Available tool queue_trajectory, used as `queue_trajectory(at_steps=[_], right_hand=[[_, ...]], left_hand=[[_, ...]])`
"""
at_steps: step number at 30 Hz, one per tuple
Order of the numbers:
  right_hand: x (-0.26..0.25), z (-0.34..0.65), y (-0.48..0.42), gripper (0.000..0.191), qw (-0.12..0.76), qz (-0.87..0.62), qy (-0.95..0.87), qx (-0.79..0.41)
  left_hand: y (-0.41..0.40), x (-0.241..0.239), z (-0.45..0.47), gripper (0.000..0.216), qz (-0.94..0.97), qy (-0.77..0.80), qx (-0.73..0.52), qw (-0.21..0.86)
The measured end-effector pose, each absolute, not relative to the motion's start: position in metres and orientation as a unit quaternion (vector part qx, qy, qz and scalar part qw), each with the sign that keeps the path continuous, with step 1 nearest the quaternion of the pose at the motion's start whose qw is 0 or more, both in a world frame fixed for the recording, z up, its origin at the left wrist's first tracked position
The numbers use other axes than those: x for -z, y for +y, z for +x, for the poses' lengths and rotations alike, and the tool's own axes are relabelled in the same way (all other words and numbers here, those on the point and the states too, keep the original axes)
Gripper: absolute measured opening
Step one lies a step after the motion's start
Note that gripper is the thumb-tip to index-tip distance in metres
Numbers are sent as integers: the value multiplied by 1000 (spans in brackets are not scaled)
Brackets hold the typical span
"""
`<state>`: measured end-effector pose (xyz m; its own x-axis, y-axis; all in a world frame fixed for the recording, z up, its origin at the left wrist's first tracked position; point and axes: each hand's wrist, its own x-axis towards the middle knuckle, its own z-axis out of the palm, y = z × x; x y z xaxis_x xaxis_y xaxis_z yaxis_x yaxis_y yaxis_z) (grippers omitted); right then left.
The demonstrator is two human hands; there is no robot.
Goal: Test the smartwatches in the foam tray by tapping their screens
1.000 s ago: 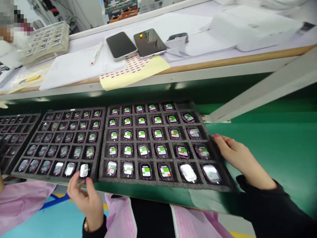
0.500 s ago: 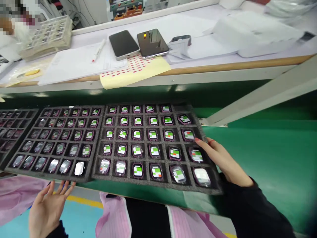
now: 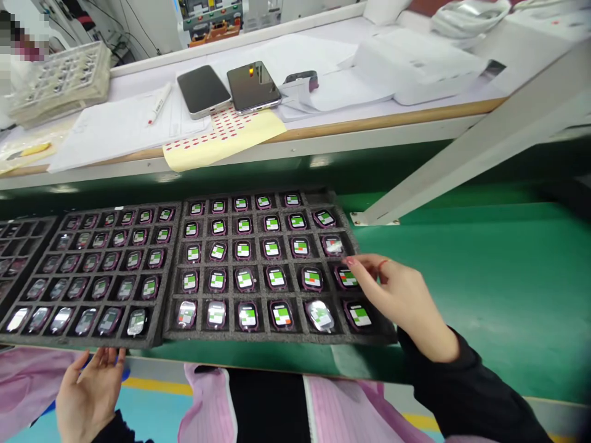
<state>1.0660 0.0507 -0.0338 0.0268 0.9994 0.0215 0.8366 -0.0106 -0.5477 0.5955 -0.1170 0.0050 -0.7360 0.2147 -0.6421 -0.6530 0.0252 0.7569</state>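
So, a long green table (image 3: 466, 264) is the biggest thing here, and the main tray (image 3: 295, 336) sits on it. A white shelf (image 3: 369, 122) with a wood edge runs behind the main tray. The main tray is dark grey with lots of little square spots. A second tray (image 3: 78, 340) is just left of the main tray, and part of a third tray (image 3: 28, 248) shows farther left.

Up on the shelf, behind the main tray, there's a white box (image 3: 429, 67) to the right and white papers (image 3: 120, 132) to the left.

My two hands are well apart. My right hand (image 3: 401, 289) is over the main tray's right edge, fingers bent; I can't tell if it grips. My left hand (image 3: 90, 391) is left of the main tray, by the second tray's front, palm up, fingers a bit spread.

Two dark phones (image 3: 253, 86) lie side by side behind the main tray. Purple watches (image 3: 248, 315) sit in the main tray, one to a spot. One watch (image 3: 347, 278) is right by my right fingertip, second row from the front.
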Motion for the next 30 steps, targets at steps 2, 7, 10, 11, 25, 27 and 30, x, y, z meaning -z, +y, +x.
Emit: queue_trajectory(at_steps=[2, 7, 10, 11, 25, 27, 30], right_hand=[[27, 1059, 47, 57, 108, -684, -695, -194], [22, 1048, 45, 62, 19, -671, -725, -152], [23, 1042, 44, 62, 4, -657, -734, -172], [23, 1040, 44, 63, 3, -652, -736, -183], [21, 1101, 56, 48, 177, -756, -609, -163], [24, 1102, 53, 48, 194, -747, -615, -161], [29, 1085, 51, 47, 234, -692, -656, -189]], left_hand=[[-114, -6, 598, 12, -163, 643, -674, 325], [-110, -7, 604, 15, -147, 639, -682, 323], [-109, -8, 605, 15, -161, 642, -681, 313], [-108, -9, 605, 16, -164, 643, -680, 312], [-108, -4, 598, 19, -176, 641, -684, 301], [-108, -2, 595, 17, -159, 632, -692, 310], [-106, 2, 595, 13, -147, 608, -703, 338]])
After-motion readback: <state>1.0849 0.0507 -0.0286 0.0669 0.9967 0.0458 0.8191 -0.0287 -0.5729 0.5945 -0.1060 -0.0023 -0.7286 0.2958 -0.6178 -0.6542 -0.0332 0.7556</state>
